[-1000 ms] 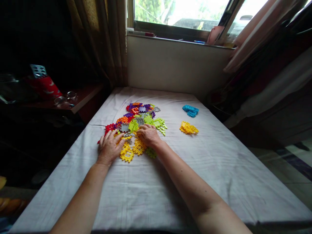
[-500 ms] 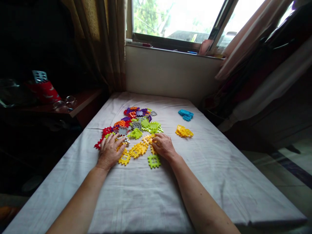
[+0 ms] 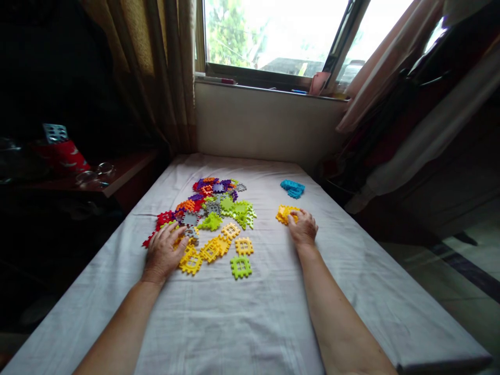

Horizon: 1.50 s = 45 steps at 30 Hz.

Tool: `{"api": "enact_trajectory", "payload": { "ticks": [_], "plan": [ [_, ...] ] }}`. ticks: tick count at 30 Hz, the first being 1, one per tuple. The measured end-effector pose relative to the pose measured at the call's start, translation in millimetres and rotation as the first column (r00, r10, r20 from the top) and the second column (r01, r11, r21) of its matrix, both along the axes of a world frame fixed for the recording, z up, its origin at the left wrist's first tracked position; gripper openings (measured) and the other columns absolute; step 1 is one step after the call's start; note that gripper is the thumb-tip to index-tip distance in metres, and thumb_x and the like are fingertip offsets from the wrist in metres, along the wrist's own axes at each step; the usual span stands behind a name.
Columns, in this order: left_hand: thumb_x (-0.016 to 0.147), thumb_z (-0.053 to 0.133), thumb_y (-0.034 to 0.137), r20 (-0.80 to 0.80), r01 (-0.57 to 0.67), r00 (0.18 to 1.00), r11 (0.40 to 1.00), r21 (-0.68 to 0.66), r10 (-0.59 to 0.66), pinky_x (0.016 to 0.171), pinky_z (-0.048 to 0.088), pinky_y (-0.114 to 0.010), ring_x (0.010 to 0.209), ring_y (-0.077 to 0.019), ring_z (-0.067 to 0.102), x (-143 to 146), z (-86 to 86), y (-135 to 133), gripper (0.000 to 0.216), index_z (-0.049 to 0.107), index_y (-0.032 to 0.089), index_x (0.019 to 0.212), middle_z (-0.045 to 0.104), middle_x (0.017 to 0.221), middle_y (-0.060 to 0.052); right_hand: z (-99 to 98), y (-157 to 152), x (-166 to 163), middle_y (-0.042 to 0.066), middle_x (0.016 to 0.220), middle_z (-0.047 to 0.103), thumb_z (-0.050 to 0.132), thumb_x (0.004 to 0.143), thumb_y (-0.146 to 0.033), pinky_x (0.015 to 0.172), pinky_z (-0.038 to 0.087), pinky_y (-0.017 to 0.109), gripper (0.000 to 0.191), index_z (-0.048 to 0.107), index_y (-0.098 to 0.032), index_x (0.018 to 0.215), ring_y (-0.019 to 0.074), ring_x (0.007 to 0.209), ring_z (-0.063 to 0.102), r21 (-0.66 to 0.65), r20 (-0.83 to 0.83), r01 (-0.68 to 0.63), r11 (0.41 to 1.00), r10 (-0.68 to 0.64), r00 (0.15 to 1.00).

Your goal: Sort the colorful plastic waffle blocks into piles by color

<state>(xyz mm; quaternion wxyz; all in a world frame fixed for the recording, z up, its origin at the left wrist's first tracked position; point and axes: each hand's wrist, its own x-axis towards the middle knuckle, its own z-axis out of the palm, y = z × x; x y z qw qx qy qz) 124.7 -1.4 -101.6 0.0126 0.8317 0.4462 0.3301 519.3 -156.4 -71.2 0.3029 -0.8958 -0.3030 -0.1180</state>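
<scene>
Right hand (image 3: 303, 227) pinches yellow tile stack (image 3: 283, 213) | left hand (image 3: 163, 251) flat on mixed tiles (image 3: 219, 207) | judged best: align edges, release gently.

Your sheet-covered table (image 3: 253, 323) carries: mixed tile heap (image 3: 213, 205) far left, lone green tile (image 3: 241, 267) nearer you, yellow stack (image 3: 283, 212) right, blue stack (image 3: 292, 188) beyond it.

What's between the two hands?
Head view: loose yellow plastic grid tiles and one lime-green plastic grid tile on the white sheet, between left hand and right hand.
</scene>
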Motion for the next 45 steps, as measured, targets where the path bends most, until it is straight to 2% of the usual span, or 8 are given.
{"api": "enact_trajectory", "payload": {
  "ticks": [6, 10, 14, 17, 22, 29, 34, 45],
  "plan": [
    [0.086, 0.052, 0.047, -0.007, -0.015, 1.0, 1.0, -0.024, 0.015, 0.105, 0.046, -0.047, 0.121, -0.0287, 0.06, 1.5, 3.5, -2.9, 0.033, 0.073, 0.027, 0.102, 0.069, 0.127, -0.007, -12.8, -6.2, 5.5, 0.017, 0.132, 0.06, 0.056, 0.088, -0.03, 0.096, 0.041, 0.05, 0.032, 0.072, -0.019, 0.114, 0.0324, 0.116, 0.054, 0.029, 0.007, 0.05, 0.998, -0.051, 0.999],
    [0.086, 0.054, 0.047, 0.007, -0.015, 1.0, 0.999, -0.03, 0.015, 0.105, 0.046, -0.046, 0.121, -0.028, 0.06, 1.6, 4.9, -2.9, 0.031, 0.073, 0.027, 0.101, 0.07, 0.125, -0.006, -2.0, 3.8, -29.4, 0.015, 0.13, 0.063, 0.054, 0.089, -0.026, 0.101, 0.041, 0.049, 0.028, 0.073, -0.019, 0.109, 0.0313, 0.118, 0.055, 0.102, 0.111, -0.205, 0.973, 0.194, 0.975],
    [0.088, 0.052, 0.047, -0.035, -0.014, 0.999, 0.999, -0.051, 0.012, 0.108, 0.041, -0.05, 0.128, -0.0297, 0.055, 1.1, 4.2, -3.7, 0.035, 0.073, 0.031, 0.111, 0.067, 0.132, -0.005, 15.3, 12.1, -80.3, 0.009, 0.104, 0.073, 0.053, 0.092, -0.027, 0.091, 0.047, 0.033, 0.024, 0.075, -0.023, 0.098, 0.0216, 0.098, 0.064, -0.03, 0.0, -0.636, 0.771, 0.636, 0.772],
    [0.089, 0.05, 0.046, -0.077, -0.023, 0.997, 0.996, -0.084, 0.016, 0.109, 0.039, -0.054, 0.132, -0.031, 0.052, 2.4, 6.5, -7.1, 0.035, 0.073, 0.033, 0.111, 0.065, 0.135, -0.005, 24.0, 8.1, -104.0, 0.006, 0.098, 0.074, 0.061, 0.088, -0.034, 0.081, 0.048, 0.029, 0.02, 0.076, -0.025, 0.098, 0.0201, 0.091, 0.065, -0.174, -0.159, -0.745, 0.644, 0.728, 0.667],
    [0.086, 0.054, 0.041, -0.061, -0.032, 0.998, 0.996, -0.089, 0.027, 0.113, 0.034, -0.055, 0.131, -0.0296, 0.053, 5.2, 11.1, -12.2, 0.035, 0.071, 0.03, 0.114, 0.065, 0.135, -0.006, 27.1, -5.3, -103.8, 0.007, 0.123, 0.067, 0.071, 0.079, -0.03, 0.093, 0.046, 0.031, 0.036, 0.072, -0.025, 0.114, 0.0222, 0.11, 0.061, -0.19, -0.277, -0.828, 0.528, 0.78, 0.561],
    [0.083, 0.058, 0.044, -0.055, -0.077, 0.996, 0.989, -0.127, 0.071, 0.113, 0.034, -0.057, 0.133, -0.0314, 0.052, 4.8, 10.7, -12.3, 0.032, 0.072, 0.029, 0.108, 0.065, 0.136, -0.006, 29.1, -4.8, -100.7, 0.006, 0.104, 0.065, 0.073, 0.078, -0.029, 0.086, 0.044, 0.031, 0.018, 0.069, -0.022, 0.095, 0.0202, 0.097, 0.058, -0.212, -0.305, -0.819, 0.533, 0.76, 0.573],
    [0.083, 0.059, 0.045, 0.021, -0.04, 0.999, 0.994, -0.099, 0.042, 0.112, 0.037, -0.055, 0.129, -0.0304, 0.056, 2.9, 11.8, -12.0, 0.03, 0.07, 0.027, 0.105, 0.067, 0.131, -0.006, 25.4, -3.7, -97.8, 0.001, 0.094, 0.062, 0.078, 0.071, -0.031, 0.078, 0.042, 0.029, 0.034, 0.063, -0.021, 0.1, 0.0169, 0.085, 0.055, -0.115, -0.387, -0.782, 0.613, 0.698, 0.603],
    [0.085, 0.054, 0.048, 0.19, 0.037, 0.982, 0.996, -0.085, -0.02, 0.108, 0.045, -0.046, 0.117, -0.0271, 0.063, 0.6, 10.8, -1.0, 0.034, 0.068, 0.023, 0.104, 0.071, 0.12, -0.009, 3.9, 2.4, -75.5, -0.006, 0.07, 0.053, 0.064, 0.075, -0.027, 0.061, 0.039, 0.023, 0.039, 0.066, -0.018, 0.112, 0.0101, 0.063, 0.047, 0.269, -0.591, -0.729, 0.629, 0.706, 0.39]
  ]
}}
